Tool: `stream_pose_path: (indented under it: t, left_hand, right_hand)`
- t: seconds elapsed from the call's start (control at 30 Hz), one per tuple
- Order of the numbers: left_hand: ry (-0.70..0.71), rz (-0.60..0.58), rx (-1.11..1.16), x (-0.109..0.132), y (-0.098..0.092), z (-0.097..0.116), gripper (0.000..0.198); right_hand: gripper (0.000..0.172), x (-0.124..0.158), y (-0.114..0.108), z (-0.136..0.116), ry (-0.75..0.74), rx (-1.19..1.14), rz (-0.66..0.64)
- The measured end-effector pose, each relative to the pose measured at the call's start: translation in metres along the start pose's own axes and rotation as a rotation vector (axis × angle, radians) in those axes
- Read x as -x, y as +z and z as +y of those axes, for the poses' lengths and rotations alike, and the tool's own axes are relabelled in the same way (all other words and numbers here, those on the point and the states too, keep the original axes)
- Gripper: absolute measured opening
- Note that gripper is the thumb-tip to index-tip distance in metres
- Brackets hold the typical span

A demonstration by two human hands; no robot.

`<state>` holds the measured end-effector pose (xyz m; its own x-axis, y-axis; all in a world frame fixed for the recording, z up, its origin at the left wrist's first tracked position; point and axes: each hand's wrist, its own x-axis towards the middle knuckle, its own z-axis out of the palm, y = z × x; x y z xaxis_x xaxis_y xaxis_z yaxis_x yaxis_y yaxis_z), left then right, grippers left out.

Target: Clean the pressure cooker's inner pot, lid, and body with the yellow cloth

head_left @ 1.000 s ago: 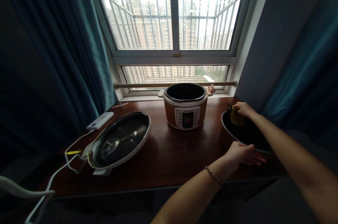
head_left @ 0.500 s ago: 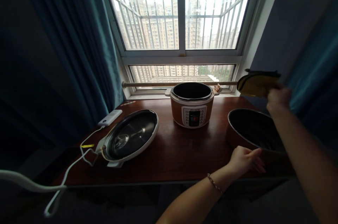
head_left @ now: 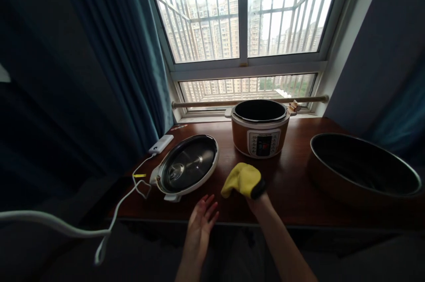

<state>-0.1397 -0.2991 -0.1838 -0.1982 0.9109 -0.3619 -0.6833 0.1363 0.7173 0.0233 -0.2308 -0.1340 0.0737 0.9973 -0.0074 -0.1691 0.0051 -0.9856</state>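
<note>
My right hand (head_left: 258, 202) is closed in a yellow cloth (head_left: 245, 179) with a black edge, which covers most of the fingers. It is over the front middle of the table, in front of the rice cooker (head_left: 259, 133). The cooker stands uncovered, its dark inner pot showing and its front panel lit. To the left, my left hand (head_left: 200, 220) is open and palm up at the table's front edge, holding nothing. Just beyond it lies a round, white-rimmed piece (head_left: 191, 164) with a dark, shiny face.
A large dark pot (head_left: 361, 169) stands at the right of the brown table (head_left: 229, 140). At the left, a white device (head_left: 161, 144) connects to a white cable (head_left: 115, 218). A barred window (head_left: 199, 12) rises behind, with a blue curtain (head_left: 133, 52) on its left.
My right hand has brought the cloth from above the pot on the right down to the front middle. My left hand has moved left, away from the pot. The view has shifted to the right.
</note>
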Motion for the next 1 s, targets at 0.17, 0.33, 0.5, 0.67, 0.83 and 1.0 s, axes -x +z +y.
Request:
stream_pose_path:
  t: [0.17,0.33,0.5,0.67,0.83,1.0]
  left_hand:
    - [0.026,0.171,0.11,-0.025,-0.019,0.026,0.011]
    - [0.052,0.23,0.127,-0.034,-0.013,0.035,0.009]
    - [0.055,0.273,0.146,-0.023,-0.007,0.036,0.009]
    - [0.054,0.308,0.117,0.011,-0.008,0.017,0.011]
    - [0.041,0.32,0.042,0.051,-0.008,-0.018,0.017]
    - [0.01,0.294,-0.006,0.075,0.002,-0.049,0.026]
  right_hand:
    - [0.036,-0.037,0.081,0.014,0.295,-0.234,-0.171]
    - [0.032,-0.058,0.105,0.021,0.287,-0.191,-0.135]
    - [0.025,-0.039,0.098,0.016,0.225,-0.213,-0.04]
    - [0.025,0.016,0.06,0.001,0.183,-0.294,-0.002]
    - [0.022,0.073,0.009,-0.008,0.186,-0.403,0.091]
    - [0.027,0.104,-0.03,-0.002,0.213,-0.411,0.242]
